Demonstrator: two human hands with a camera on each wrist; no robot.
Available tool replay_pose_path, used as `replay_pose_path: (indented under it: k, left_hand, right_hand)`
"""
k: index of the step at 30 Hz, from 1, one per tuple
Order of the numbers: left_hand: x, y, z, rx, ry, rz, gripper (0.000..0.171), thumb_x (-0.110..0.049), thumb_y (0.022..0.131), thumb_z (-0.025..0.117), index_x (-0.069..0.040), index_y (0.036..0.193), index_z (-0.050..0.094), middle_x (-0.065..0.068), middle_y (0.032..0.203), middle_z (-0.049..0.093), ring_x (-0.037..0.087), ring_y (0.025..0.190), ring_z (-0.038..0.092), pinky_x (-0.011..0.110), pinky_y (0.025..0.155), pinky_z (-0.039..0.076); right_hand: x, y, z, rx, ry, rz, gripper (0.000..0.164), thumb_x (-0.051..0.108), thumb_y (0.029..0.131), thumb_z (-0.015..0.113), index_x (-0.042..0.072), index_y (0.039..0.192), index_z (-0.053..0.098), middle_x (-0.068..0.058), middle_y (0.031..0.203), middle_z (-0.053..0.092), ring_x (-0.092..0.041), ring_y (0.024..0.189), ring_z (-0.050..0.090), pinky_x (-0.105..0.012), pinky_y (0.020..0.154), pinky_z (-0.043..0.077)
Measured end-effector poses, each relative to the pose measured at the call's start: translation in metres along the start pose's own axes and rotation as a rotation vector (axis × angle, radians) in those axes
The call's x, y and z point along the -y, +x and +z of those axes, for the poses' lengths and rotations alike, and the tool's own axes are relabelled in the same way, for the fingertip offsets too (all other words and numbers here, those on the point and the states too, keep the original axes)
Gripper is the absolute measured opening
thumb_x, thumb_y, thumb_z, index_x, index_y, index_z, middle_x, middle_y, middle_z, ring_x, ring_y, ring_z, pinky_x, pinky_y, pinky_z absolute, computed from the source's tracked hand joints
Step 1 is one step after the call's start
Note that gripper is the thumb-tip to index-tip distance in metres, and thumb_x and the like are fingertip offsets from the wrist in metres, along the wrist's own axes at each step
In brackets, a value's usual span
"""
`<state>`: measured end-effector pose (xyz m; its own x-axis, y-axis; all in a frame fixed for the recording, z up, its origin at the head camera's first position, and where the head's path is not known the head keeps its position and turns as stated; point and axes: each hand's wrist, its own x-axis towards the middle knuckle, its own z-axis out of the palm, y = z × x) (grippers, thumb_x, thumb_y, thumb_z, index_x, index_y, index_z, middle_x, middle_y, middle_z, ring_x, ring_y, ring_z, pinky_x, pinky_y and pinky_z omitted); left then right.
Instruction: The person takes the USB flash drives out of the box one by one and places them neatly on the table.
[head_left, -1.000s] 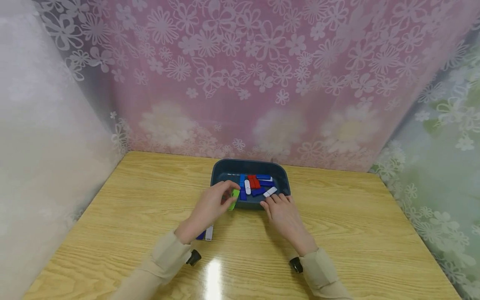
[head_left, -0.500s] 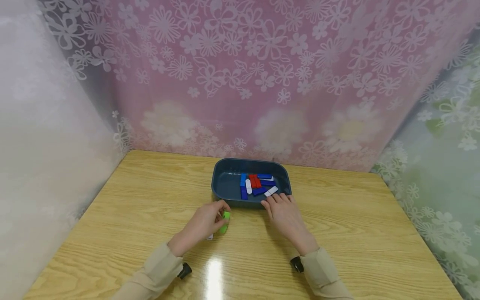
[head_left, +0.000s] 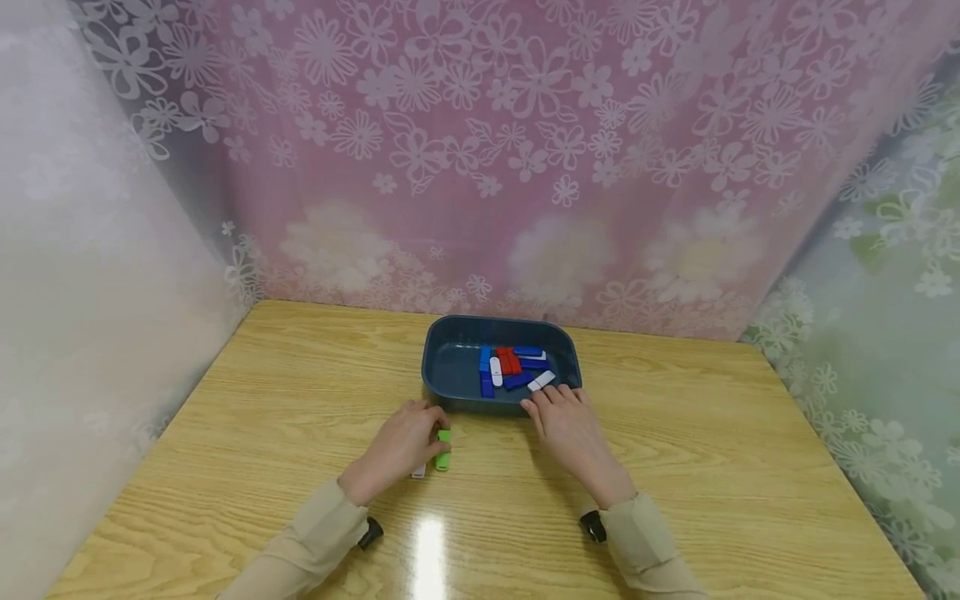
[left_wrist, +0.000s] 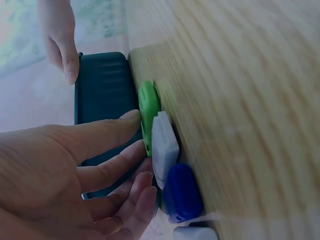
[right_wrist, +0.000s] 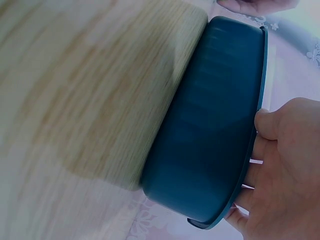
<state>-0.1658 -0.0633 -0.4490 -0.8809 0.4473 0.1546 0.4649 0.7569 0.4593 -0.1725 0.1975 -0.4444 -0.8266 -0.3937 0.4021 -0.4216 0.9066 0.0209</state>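
The left hand [head_left: 396,442] is poised low over the table [head_left: 697,467], its thumb and fingertips apart, with the thumb tip against the side of a green stick [head_left: 443,460] rather than wrapped round it; that green stick lies right at the left thumb, on the table in front of the tray [head_left: 452,367]; a white stick [left_wrist: 165,150] lies just beside it, partly beneath the left hand; next along, under the same hand, come a blue stick [left_wrist: 183,192] and another white stick [left_wrist: 195,233], cut by the edge of the left wrist view.

The right hand [head_left: 572,433] is clamped on the tray's near rim, thumb against the outer wall and fingers over the inner side; close in front of the right fingertips, inside the tray, lies a white stick with a dividing line [head_left: 542,381]; farther from that grip, toward the tray's middle, are a pair of red sticks [head_left: 508,362], an upright-lying white one with rounded ends [head_left: 496,372], a light blue one [head_left: 485,358] and several dark blue ones [head_left: 517,381]; the tray's leftmost part, beyond the left fingers, shows bare floor.
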Motion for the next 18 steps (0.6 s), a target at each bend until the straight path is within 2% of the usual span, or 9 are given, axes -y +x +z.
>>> replay_pose_path:
  k: [4, 11, 14, 18]
  left_hand:
    - [0.002, -0.001, 0.0, 0.008, 0.028, 0.019, 0.025, -0.019, 0.082, 0.085, -0.004, 0.099, 0.074, 0.004, 0.087, 0.064, 0.015, 0.076, 0.05, 0.035, 0.074, 0.044]
    - [0.004, -0.006, -0.004, 0.053, 0.005, 0.033, 0.032, -0.023, 0.078, 0.088, -0.005, 0.099, 0.074, 0.002, 0.089, 0.063, 0.015, 0.079, 0.047, 0.039, 0.081, 0.044]
    - [0.004, -0.009, -0.005, 0.068, 0.008, 0.026, 0.032, -0.024, 0.077, 0.089, -0.006, 0.099, 0.075, 0.002, 0.09, 0.065, 0.016, 0.081, 0.05, 0.04, 0.085, 0.047]
    - [0.003, -0.012, -0.007, 0.08, 0.004, 0.012, 0.032, -0.023, 0.077, 0.089, -0.006, 0.1, 0.075, 0.004, 0.096, 0.068, 0.021, 0.088, 0.057, 0.046, 0.096, 0.048]
  right_hand:
    - [0.0, 0.001, 0.0, 0.002, -0.002, 0.003, 0.026, 0.027, 0.103, 0.058, 0.006, 0.089, 0.066, -0.009, 0.088, 0.068, -0.032, 0.089, 0.061, -0.047, 0.083, 0.047]
    - [0.002, 0.001, -0.002, 0.003, 0.004, 0.005, 0.026, 0.027, 0.103, 0.059, 0.006, 0.089, 0.066, -0.009, 0.088, 0.068, -0.033, 0.088, 0.061, -0.046, 0.081, 0.047]
    - [0.002, 0.001, -0.002, 0.002, 0.002, 0.006, 0.026, 0.027, 0.103, 0.059, 0.006, 0.089, 0.066, -0.009, 0.087, 0.068, -0.032, 0.087, 0.061, -0.045, 0.079, 0.047]
    - [0.001, 0.0, -0.002, 0.01, 0.006, 0.013, 0.026, 0.027, 0.103, 0.058, 0.006, 0.09, 0.066, -0.01, 0.089, 0.069, -0.032, 0.088, 0.06, -0.045, 0.08, 0.046]
